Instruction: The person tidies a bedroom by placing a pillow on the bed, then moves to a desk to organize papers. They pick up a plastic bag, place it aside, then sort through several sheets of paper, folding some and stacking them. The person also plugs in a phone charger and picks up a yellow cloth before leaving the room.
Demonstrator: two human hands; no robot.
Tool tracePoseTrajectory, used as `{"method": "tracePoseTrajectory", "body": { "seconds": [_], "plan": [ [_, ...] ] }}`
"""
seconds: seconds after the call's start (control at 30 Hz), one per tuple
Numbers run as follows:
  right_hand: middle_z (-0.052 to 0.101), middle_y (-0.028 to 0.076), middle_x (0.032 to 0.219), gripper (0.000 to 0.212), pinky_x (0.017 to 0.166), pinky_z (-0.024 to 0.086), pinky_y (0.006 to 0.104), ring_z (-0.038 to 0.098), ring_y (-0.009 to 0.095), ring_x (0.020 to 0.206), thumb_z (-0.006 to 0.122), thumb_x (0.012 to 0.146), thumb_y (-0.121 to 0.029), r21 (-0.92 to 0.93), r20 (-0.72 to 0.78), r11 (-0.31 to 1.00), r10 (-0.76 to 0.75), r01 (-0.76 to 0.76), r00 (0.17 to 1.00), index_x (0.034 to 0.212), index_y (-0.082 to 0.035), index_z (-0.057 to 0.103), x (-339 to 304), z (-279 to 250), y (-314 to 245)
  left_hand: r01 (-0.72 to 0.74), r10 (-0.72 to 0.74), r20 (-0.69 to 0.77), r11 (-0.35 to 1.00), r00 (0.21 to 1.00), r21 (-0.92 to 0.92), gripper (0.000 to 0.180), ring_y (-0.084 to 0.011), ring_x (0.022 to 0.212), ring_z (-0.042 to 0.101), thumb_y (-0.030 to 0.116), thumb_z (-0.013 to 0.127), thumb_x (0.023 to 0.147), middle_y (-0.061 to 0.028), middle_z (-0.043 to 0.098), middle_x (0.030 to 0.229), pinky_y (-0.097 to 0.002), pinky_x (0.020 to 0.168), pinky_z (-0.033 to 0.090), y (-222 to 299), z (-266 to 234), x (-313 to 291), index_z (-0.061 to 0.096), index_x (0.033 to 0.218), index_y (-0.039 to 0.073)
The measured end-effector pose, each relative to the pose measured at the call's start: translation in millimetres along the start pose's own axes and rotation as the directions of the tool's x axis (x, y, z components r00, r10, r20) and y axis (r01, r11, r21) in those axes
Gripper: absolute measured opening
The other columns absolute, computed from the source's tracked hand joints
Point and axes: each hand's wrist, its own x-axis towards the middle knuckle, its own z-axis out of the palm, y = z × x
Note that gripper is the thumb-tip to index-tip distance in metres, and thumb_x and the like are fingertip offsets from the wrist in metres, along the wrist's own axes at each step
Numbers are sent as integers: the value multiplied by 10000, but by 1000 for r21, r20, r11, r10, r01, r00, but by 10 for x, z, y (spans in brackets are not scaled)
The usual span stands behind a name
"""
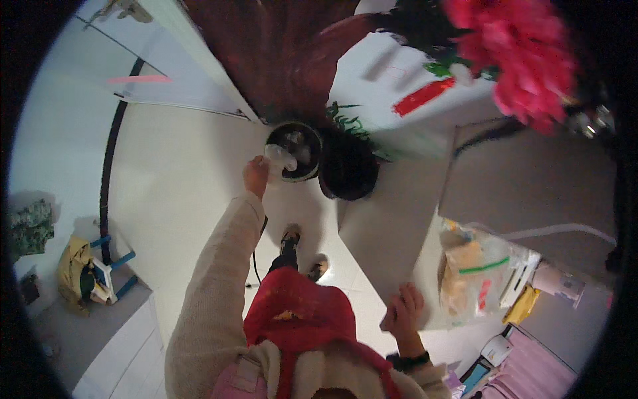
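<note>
"Pink flowers [515, 60] are closest, upper R of frame. Where's the clear plastic [282, 158], tho?"

"Just above ctr, at the L rim of the dark round bin [310, 166]. Bag or cup, can't tell."

"And the L hand [256, 174]?"

"Fingers nearly closed on its L end, AFAICT; the rest juts past the fingertips, to the R, over the bin's mouth."

"How'd you do it well?"

"IMO: plastic low, well inside the rim, then fingers wide so nothing clings. Mind the black container [349, 174] right beside it."

"R hand [404, 311]?"

"Lower R of ctr, fingers half curled; can't tell if anything's in there. Near the clear bag w/ green strip [472, 282]."
</note>
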Motion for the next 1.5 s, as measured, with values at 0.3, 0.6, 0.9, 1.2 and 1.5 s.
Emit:
{"method": "tracePoseTrajectory", "body": {
  "seconds": [0.3, 0.6, 0.9, 1.2, 1.5],
  "plan": [
    [515, 117, 1043, 237, 844, 328, 473, 416, 356, 1023, 571, 649, -164, 12, -64, 1000, 4, -3, 998, 874, -94, 590, -327, 255, 272, -476, 374, 295, 658, 879, 584, 291, -333, 764, 605, 86, 527, 742, -182, 556, 1029, -393, 607, 506, -466, 1632, 955, 580, 1025, 129],
    [514, 109, 1027, 256, 842, 328, 475, 419, 356, 1003, 587, 630, -168, -114, -10, 987, 114, -115, 993, 877, -104, 603, -263, 408, 215, -604, 173, 642, 579, 747, 548, 379, -337, 976, 545, 176, 498, 852, -199, 404, 1283, -432, 796, 475, -1309, 2950, 1161, 464, 1217, 80],
    [520, 58, 1140, 270, 859, 335, 470, 402, 296, 1112, 617, 687, -267, -212, 214, 969, 170, -124, 962, 928, -145, 607, -111, -69, -118, -753, 288, 759, 542, 584, 374, 449, -352, 1060, 468, 183, 530, 833, -193, 389, 1295, -449, 859, 415, -1079, 2711, 1042, 415, 1256, 82],
    [380, 111, 1310, 346, 999, 244, 443, 273, 295, 1253, 555, 779, -290, -26, 222, 995, 102, -98, 970, 1045, -69, 547, 228, -229, 116, -743, 252, 859, 639, 446, 199, 529, -367, 1145, 390, 190, 563, 815, -186, 375, 1306, -467, 921, 356, -737, 1717, 560, 366, 1295, 84],
    [347, 139, 1330, 465, 1024, 204, 449, 245, 308, 1271, 526, 799, -327, -3, 188, 998, 64, -65, 980, 1172, -55, 466, 103, -147, 217, -872, 708, 706, 341, -9, -352, 493, -308, 1244, 308, 136, 443, 899, -159, 250, 1390, -379, 1004, 285, 727, 648, -911, 255, 1353, 92]
  ]
}}
